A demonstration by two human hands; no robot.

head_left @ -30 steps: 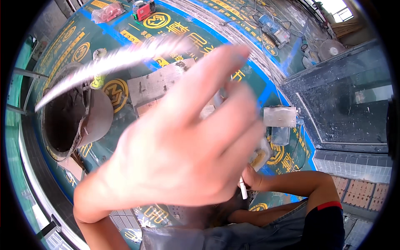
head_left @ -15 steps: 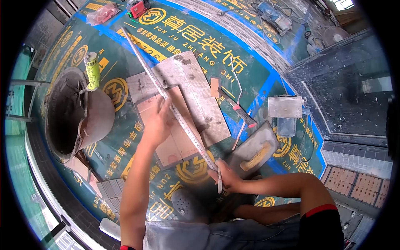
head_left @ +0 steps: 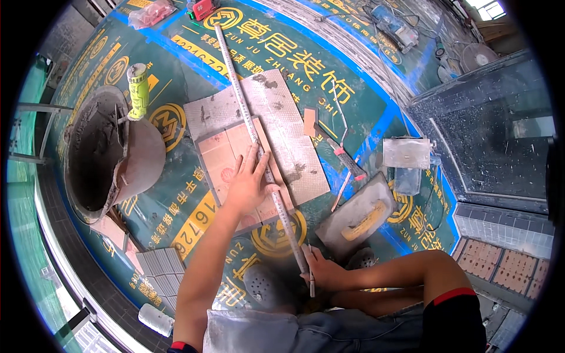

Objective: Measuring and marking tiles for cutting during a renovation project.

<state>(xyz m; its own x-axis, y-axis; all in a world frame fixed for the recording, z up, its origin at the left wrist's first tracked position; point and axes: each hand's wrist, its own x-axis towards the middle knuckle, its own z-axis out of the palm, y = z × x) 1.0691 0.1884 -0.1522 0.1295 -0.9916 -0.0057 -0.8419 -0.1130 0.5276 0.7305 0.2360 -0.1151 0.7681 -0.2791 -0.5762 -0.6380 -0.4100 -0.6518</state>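
Note:
A long, pale straightedge with marks along it lies slantwise across a tan tile. The tile rests on a larger grey textured board. Flat on the straightedge and tile, my left hand has its fingers spread. Nearer to me, my right hand is closed around the near end of the straightedge. A thin pencil-like stick also sticks out of its fingers.
At left stands a mortar-crusted bucket with a yellow-green can at its rim. To the right lie a red-and-grey handled tool, a plastering float and a grey block. Grey ribbed tiles are at lower left.
The straightedge has swung to a steeper angle and now lies along the tile. My left hand has slid nearer and gone from gripping to lying spread. My right hand has moved slightly nearer.

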